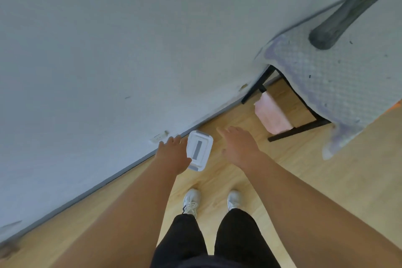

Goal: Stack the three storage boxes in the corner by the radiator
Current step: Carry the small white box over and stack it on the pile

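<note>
A white storage box (199,150) with a grey strip on its lid stands on the wooden floor against the wall's skirting. My left hand (173,152) hovers over the box's left side, fingers spread, covering part of its edge. Whether it touches the box I cannot tell. My right hand (238,144) reaches out to the right of the box, open and apart from it. Only this one box is in view, and no radiator shows.
A table (339,76) with a quilted cloth and a dark vase (339,17) stands at the right; a pink box (272,115) lies under it between black legs. The grey wall (108,50) runs diagonally on the left. My two white shoes (191,201) stand just behind the box.
</note>
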A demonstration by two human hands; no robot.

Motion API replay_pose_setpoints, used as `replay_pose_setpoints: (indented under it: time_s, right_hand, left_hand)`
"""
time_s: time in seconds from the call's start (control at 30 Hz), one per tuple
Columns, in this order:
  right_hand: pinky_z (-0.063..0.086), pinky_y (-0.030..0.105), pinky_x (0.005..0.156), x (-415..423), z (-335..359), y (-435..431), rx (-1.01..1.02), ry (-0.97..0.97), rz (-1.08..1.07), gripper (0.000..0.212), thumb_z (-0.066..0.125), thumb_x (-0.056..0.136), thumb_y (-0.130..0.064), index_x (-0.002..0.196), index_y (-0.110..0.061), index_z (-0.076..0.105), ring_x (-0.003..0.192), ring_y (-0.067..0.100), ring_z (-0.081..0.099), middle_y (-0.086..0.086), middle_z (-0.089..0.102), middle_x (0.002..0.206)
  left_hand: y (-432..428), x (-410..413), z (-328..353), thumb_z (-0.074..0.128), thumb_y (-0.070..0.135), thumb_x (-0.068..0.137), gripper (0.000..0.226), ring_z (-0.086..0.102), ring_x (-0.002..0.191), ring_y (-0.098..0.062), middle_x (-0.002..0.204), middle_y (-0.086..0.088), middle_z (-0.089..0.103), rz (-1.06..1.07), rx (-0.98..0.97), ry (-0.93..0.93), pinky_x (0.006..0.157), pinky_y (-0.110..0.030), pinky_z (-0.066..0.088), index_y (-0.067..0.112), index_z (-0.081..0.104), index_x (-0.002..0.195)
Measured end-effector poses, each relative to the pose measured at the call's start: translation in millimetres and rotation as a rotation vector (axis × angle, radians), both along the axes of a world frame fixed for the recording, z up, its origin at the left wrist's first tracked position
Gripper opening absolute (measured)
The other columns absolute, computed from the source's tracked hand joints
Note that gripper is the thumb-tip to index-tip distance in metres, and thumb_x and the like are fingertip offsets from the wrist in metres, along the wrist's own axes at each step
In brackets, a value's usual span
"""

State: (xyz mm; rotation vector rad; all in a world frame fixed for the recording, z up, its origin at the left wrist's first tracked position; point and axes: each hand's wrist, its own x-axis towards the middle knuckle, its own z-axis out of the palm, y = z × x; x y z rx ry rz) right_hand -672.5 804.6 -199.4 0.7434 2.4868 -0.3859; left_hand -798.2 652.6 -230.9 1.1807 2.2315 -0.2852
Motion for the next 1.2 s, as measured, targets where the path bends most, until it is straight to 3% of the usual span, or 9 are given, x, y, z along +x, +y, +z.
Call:
replay_pose_setpoints:
  time_s: [0.33,0.53,0.67,0.9,1.2]
  right_hand:
    - [0.033,0.040,0.110,-35.9,-34.8,73.2,-0.032,-0.054,0.426,0.064,0.059,0.092,-0.022,0.148,-0.024,0.028,0.134,0.026,0.041,0.004,0.043,0.146]
    - [0.041,0.038,0.096,-40.8,-58.1,106.9,-0.065,-0.049,0.607,0.055,0.057,0.089,-0.015,0.141,-0.018,0.038,0.118,0.028,0.051,0.007,0.053,0.126]
    - [0.042,0.039,0.094,-42.0,-89.1,103.0,-0.069,-0.081,0.661,0.049,0.051,0.089,-0.010,0.137,-0.019,0.043,0.115,0.029,0.050,0.008,0.054,0.126]
    - [0.041,0.039,0.094,-41.3,-183.9,85.8,-0.055,-0.160,0.695,0.052,0.051,0.091,-0.013,0.141,-0.020,0.039,0.117,0.029,0.049,0.007,0.052,0.128]
    - [0.045,0.037,0.093,-48.2,-333.9,72.0,-0.032,-0.180,0.826,0.046,0.049,0.094,-0.013,0.139,-0.020,0.041,0.118,0.028,0.049,0.005,0.052,0.128]
  left_hand:
    - [37.2,30.4,-20.2,0.050,0.043,0.093,0.071,0.022,0.142,-0.025,0.157,-0.005,0.020,0.401,-0.111,-0.057,0.114,-0.044,0.022,0.018,0.015,0.151]
    - [53.9,74.6,-49.2,0.047,0.043,0.095,0.071,0.017,0.144,-0.024,0.158,-0.004,0.016,0.582,-0.114,-0.104,0.116,-0.045,0.018,0.019,0.012,0.151]
    - [54.4,88.0,-77.5,0.047,0.043,0.095,0.071,0.018,0.144,-0.023,0.158,-0.004,0.017,0.673,-0.115,-0.124,0.116,-0.044,0.018,0.018,0.012,0.151]
    - [50.4,96.0,-163.5,0.047,0.039,0.096,0.070,0.018,0.144,-0.024,0.159,-0.005,0.015,0.739,-0.109,-0.150,0.116,-0.044,0.018,0.018,0.010,0.152]
    - [43.7,98.8,-305.5,0.046,0.026,0.097,0.058,0.028,0.138,-0.024,0.155,-0.007,0.023,0.763,-0.086,-0.148,0.112,-0.040,0.028,0.018,0.021,0.148]
